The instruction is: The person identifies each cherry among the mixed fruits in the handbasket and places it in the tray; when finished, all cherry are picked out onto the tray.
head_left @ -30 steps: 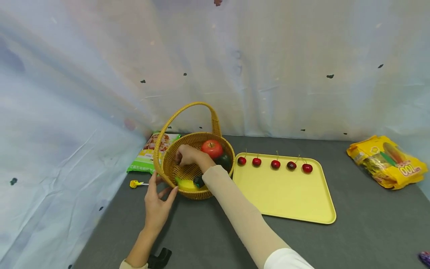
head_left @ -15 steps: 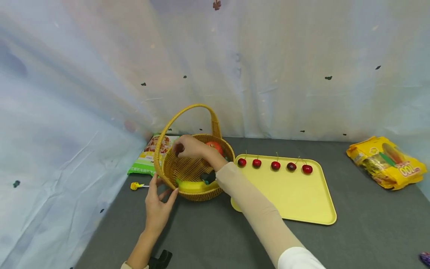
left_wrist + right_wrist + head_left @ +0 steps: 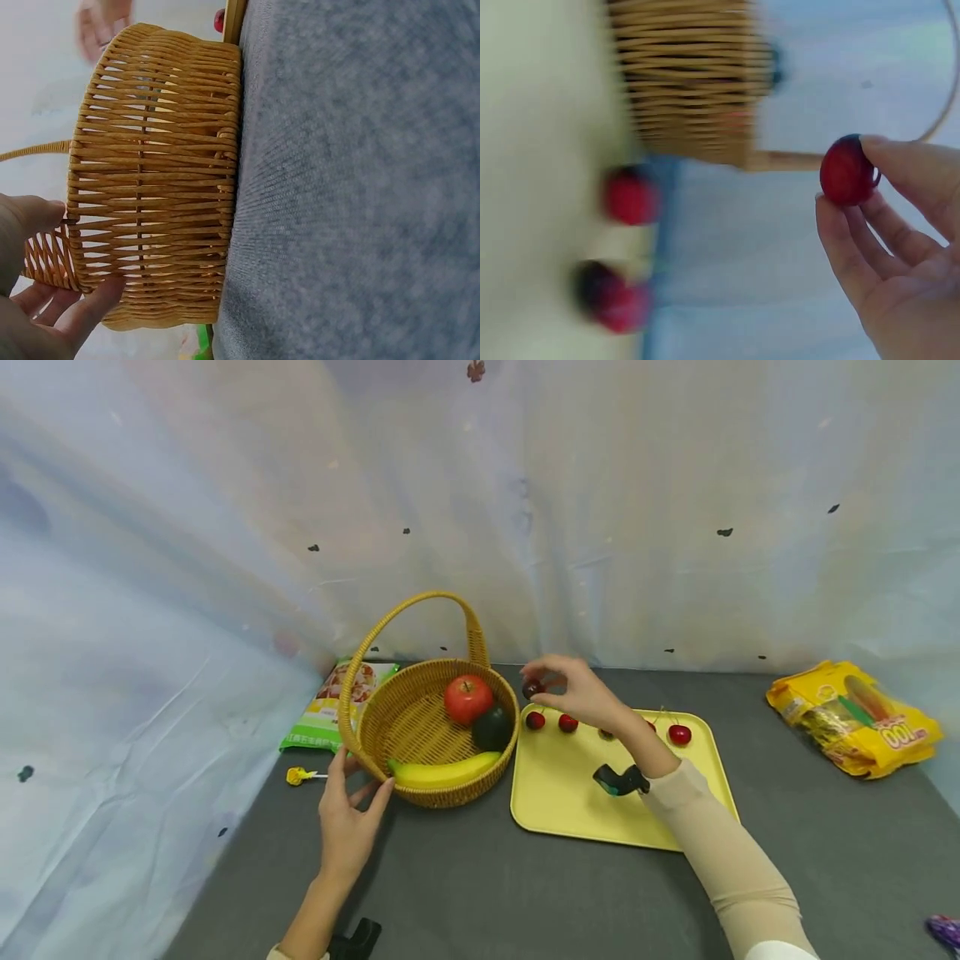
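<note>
A yellow wicker basket point(image 3: 416, 714) stands left of centre, holding a red apple point(image 3: 468, 698), a dark green round fruit point(image 3: 492, 728) and a banana point(image 3: 446, 772). My left hand point(image 3: 347, 822) grips its front-left rim near the handle's base; the left wrist view shows thumb and fingers on the wicker point(image 3: 157, 172). Above the far-left corner of the yellow tray point(image 3: 570, 802), my right hand point(image 3: 581, 693) pinches a dark red cherry point(image 3: 846, 172) between thumb and fingertips. Several cherries point(image 3: 567, 723) line the tray's far edge, some partly hidden by the right hand and wrist.
Left of the basket lie a green snack packet point(image 3: 318, 714) and a yellow-wrapped lollipop point(image 3: 298, 775). A yellow food bag point(image 3: 855, 718) sits at the far right. Something purple point(image 3: 945, 931) shows at the right edge. A pale curtain point(image 3: 600, 527) hangs behind the table.
My right hand has lifted out of the basket and swung right to above the tray, a cherry now visible in its fingers. My left hand stays on the basket rim.
</note>
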A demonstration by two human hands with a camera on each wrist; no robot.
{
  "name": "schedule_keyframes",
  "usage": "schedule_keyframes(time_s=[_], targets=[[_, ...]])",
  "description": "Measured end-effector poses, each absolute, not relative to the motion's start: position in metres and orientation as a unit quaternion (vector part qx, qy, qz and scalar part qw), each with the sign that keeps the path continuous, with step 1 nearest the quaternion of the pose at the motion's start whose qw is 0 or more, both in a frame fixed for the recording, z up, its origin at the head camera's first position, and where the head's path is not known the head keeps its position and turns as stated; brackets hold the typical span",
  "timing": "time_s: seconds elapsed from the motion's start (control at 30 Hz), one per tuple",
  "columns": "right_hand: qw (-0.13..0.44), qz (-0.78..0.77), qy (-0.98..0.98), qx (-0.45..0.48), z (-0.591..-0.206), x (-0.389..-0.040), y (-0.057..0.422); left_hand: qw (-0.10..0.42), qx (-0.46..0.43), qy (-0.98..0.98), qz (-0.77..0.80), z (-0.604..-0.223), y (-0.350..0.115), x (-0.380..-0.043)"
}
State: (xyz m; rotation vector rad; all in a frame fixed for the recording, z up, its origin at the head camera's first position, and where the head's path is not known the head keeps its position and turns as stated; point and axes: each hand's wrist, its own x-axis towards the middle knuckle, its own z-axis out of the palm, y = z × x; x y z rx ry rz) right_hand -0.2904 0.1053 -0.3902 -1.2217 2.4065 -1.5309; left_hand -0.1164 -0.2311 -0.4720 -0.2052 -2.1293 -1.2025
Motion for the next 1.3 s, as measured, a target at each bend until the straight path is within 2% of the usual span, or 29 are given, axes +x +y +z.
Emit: schedule_keyframes(time_s=[0.13, 0.33, 0.67, 0.87, 1.13, 1.3], targets=[[0.061, -0.472, 0.79, -0.387, -0.422, -0.284, 0.117, 0.344, -0.077, -0.814, -0.461, -0.472, -0.231, -0.118], [0.104, -0.449, 0.798, -0.388, -0.445, -0.277, 0.114, 0.344, -0.08, -0.813, -0.462, -0.472, -0.229, -0.118], [0.107, -0.434, 0.802, -0.397, -0.457, -0.273, 0.109, 0.331, -0.076, -0.813, -0.472, -0.471, -0.229, -0.117], [0.094, -0.415, 0.808, -0.407, -0.455, -0.271, 0.108, 0.34, -0.076, -0.813, -0.465, -0.472, -0.229, -0.117], [0.092, -0.395, 0.81, -0.423, -0.464, -0.278, 0.106, 0.345, -0.08, -0.817, -0.456, -0.441, -0.212, -0.105], [0.095, -0.395, 0.812, -0.419, -0.464, -0.277, 0.106, 0.342, -0.075, -0.818, -0.456, -0.458, -0.221, -0.113]])
